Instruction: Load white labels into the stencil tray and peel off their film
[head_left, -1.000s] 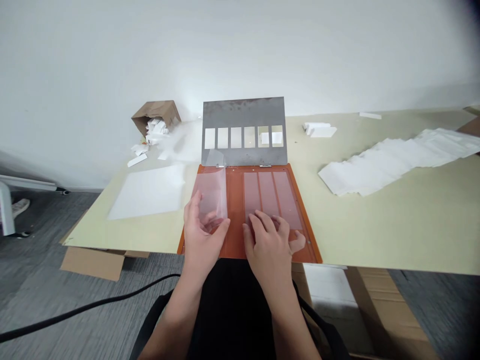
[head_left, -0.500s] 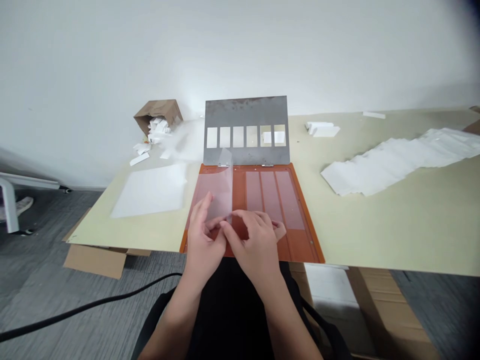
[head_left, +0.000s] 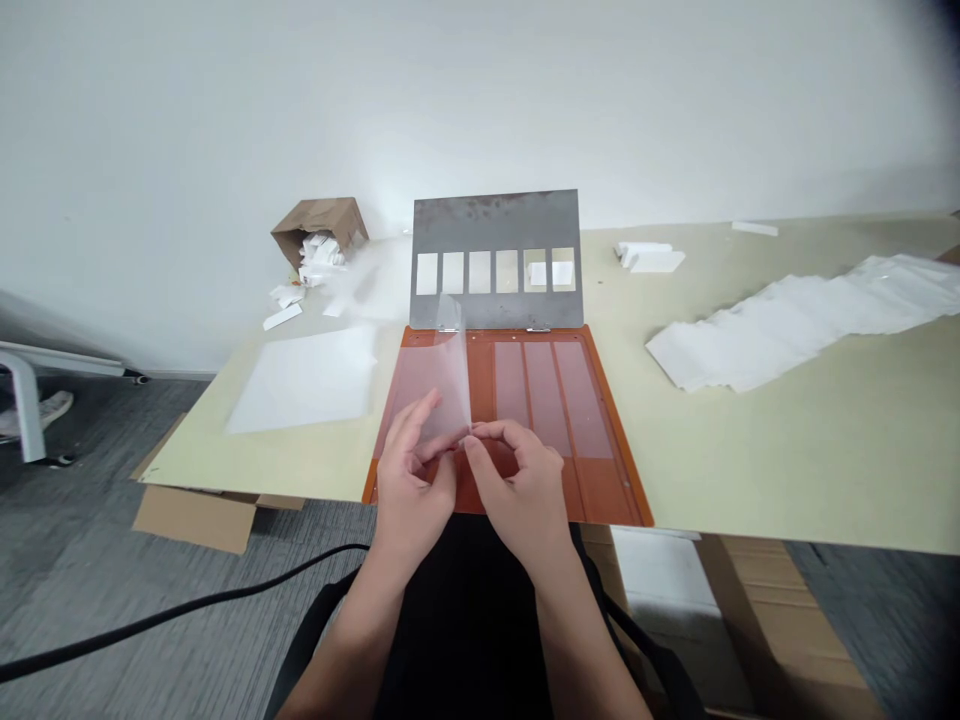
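Observation:
A translucent plastic film strip point(head_left: 451, 375) stands partly lifted over the left part of an orange board point(head_left: 482, 385). At its lower right corner my right hand point(head_left: 523, 485) pinches it between thumb and forefinger. My left hand point(head_left: 409, 480) is closed on the film's lower edge, its fingers curled and partly behind the film. Pale film strips point(head_left: 541, 395) lie between the ridges on the board's right half. Hinged to the board's far edge, a grey metal plate point(head_left: 495, 220) with a row of rectangular windows stands raised.
On the left lie a stack of translucent sheets point(head_left: 304, 380) and a tipped cardboard box point(head_left: 330, 220) with white scraps spilling out. To the right, white sheets point(head_left: 795, 320) spread in a fanned row. Small white blocks point(head_left: 652, 258) sit behind them. The table's front edge is close to me.
My right hand has moved slightly right with the film's corner, and its fingers have drawn in. The film leans a little more to the right. My left hand has barely moved.

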